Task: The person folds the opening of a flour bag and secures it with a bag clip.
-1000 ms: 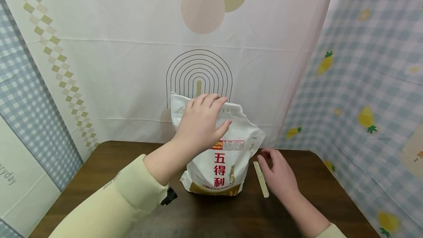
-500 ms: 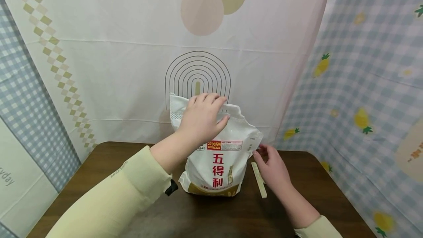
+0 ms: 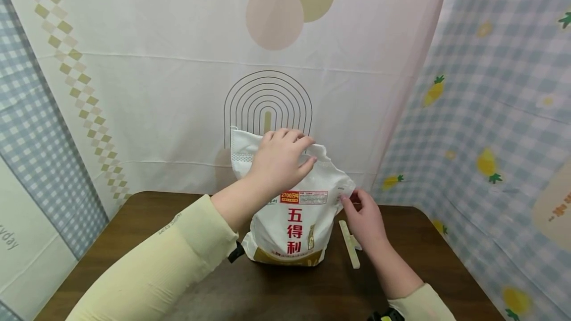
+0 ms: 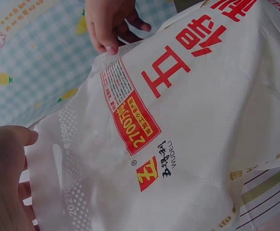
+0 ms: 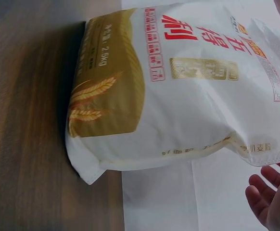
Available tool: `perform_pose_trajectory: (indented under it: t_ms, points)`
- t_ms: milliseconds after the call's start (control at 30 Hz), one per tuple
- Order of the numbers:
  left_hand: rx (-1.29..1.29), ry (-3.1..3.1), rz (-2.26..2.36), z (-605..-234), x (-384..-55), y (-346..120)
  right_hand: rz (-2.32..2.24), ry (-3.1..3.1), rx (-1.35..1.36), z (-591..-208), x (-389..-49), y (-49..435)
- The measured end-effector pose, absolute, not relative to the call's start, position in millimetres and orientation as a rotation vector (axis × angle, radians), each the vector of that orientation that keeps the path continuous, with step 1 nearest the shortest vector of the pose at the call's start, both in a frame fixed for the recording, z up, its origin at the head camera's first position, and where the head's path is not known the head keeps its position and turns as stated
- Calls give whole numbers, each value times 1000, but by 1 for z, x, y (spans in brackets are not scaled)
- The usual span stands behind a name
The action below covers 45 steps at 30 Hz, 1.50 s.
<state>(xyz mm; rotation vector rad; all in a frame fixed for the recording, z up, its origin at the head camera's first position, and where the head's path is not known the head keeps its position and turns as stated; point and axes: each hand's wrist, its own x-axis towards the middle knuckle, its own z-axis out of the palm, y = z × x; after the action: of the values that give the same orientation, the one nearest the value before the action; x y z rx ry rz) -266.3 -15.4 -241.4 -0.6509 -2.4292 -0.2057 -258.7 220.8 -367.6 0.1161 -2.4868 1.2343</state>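
Note:
A white flour bag (image 3: 292, 229) with red characters and a gold base stands upright on the table. My left hand (image 3: 278, 162) grips its top edge, with the thumb (image 4: 27, 135) on the front and the fingers behind, partly hidden by the plastic. At the bag's upper right corner, my right hand (image 3: 368, 222) pinches the side edge; its thumb is at the front and its other fingers (image 5: 262, 192) curl behind in the right wrist view. Next to the right hand lies a narrow pale strip (image 3: 349, 245) with a small tab on its side.
The dark wooden table (image 3: 214, 289) has a rounded far right corner. Behind it hangs a white cloth (image 3: 169, 103) with printed arches, close to the bag's back. A blue checked cloth (image 3: 468, 128) with pineapples hangs along the right side.
My right hand has moved left and slightly up from beside the strip to the bag's corner and taken hold of it. The left hand keeps its grip on the top edge.

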Motion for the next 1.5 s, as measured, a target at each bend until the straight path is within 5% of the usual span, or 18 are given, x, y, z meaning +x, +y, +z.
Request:
perform_pose_trajectory:
  t_ms: [667,1133,1500]
  points:
    - [-677,-2395,-292,-241,-267,-12,1274,-2196,115,-372,-268,219]
    - [-678,-2378,-303,-241,-266,-11,1124,-2127,350,-380,-267,222]
    - [-649,-2437,-297,-237,-263,-7,553,-2133,632,-388,-266,225]
